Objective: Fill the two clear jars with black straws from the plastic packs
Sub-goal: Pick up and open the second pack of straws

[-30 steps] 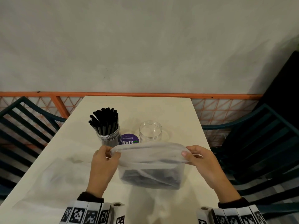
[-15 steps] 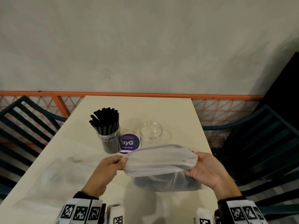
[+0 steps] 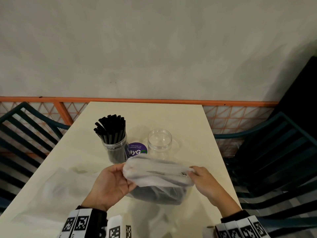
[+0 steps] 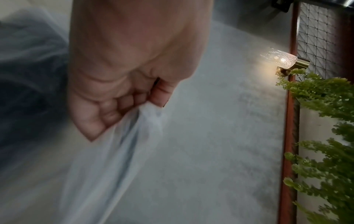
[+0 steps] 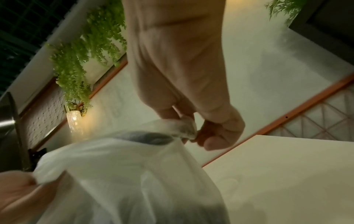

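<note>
A cloudy plastic pack [image 3: 157, 179] with black straws [image 3: 159, 193] inside hangs between both hands above the near part of the table. My left hand [image 3: 113, 182] grips its left end, the film bunched in the curled fingers [image 4: 107, 112]. My right hand [image 3: 200, 177] pinches the right end of the pack [image 5: 184, 128] between thumb and fingers. Behind the pack, the left clear jar [image 3: 115, 150] stands packed with upright black straws [image 3: 111, 127]. The right clear jar [image 3: 159, 141] stands empty.
A round purple sticker [image 3: 137, 150] lies between the jars on the cream table [image 3: 154, 115]. An empty plastic pack [image 3: 56, 184] lies flat at the left. Dark green slatted chairs [image 3: 274, 162] flank the table, and an orange lattice railing [image 3: 231, 115] runs behind it.
The pack has been turned and pulled closer to me. My left hand rolled palm-up under its left end, and my right hand shifted its pinch along the right end.
</note>
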`<state>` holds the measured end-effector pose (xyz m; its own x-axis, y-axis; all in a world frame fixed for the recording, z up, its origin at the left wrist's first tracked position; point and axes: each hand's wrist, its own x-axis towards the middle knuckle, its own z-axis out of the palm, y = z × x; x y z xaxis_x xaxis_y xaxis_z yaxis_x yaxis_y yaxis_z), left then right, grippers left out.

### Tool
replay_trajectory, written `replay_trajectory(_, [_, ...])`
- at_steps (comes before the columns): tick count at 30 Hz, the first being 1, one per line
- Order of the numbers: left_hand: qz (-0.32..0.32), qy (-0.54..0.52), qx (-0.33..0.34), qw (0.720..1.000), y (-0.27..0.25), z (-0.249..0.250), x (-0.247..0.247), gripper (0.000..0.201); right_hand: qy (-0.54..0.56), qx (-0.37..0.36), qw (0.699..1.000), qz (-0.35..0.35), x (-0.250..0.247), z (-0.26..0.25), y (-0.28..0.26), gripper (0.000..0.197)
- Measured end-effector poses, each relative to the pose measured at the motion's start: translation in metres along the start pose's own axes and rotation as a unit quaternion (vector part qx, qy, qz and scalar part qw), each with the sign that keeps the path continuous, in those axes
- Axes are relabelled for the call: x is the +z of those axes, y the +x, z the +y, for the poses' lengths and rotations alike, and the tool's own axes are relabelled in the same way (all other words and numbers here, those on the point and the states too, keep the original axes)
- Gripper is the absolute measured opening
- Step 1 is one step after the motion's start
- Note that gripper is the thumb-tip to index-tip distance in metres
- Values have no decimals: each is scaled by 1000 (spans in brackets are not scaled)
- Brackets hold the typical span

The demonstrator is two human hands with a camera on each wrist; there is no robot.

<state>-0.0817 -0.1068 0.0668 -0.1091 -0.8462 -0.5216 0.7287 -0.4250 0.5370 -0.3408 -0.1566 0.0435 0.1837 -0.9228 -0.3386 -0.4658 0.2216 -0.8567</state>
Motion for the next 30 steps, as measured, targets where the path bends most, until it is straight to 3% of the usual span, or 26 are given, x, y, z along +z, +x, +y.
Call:
replay_trajectory(4, [-10, 22, 38, 999, -8, -6, 1, 29, 158, 44, 986, 43, -13, 3, 7, 19])
replay_trajectory(7, [-17, 135, 72, 988, -15, -11, 1, 27, 320, 97, 943, 8, -21, 5, 8, 19])
replay_trajectory(10, [73, 297, 104, 946, -12, -16, -11, 35, 462, 136, 876, -40, -25, 5, 7, 13])
replay_trajectory(12, [121, 369, 117, 914, -8, -21, -14, 28, 488, 141, 858, -75, -26, 3, 3, 13])
replay_trajectory(16, [164, 428, 124, 880, -1, -30, -16, 17, 496, 122, 856, -82, -25, 2, 0, 17])
replay_trajectory(20, [172, 470, 167, 850, 1, -28, -17, 16, 359, 105, 927, -3, -21, 12, 7, 19])
replay_trajectory(22, [156, 457, 154, 862, 0, -31, -12, 24, 338, 95, 936, 21, -16, 11, 7, 17])
replay_trajectory(26, [118, 288, 71, 948, 3, -33, -9, 24, 295, 71, 953, 11, -7, 8, 1, 12])
replay_trajectory(28, [98, 184, 28, 978, 4, -32, -14, 13, 150, 54, 987, 21, -3, 12, 1, 18])
replay_trajectory(30, [85, 115, -7, 990, 2, -30, -17, 13, 26, 30, 999, 30, -2, 16, 0, 19])
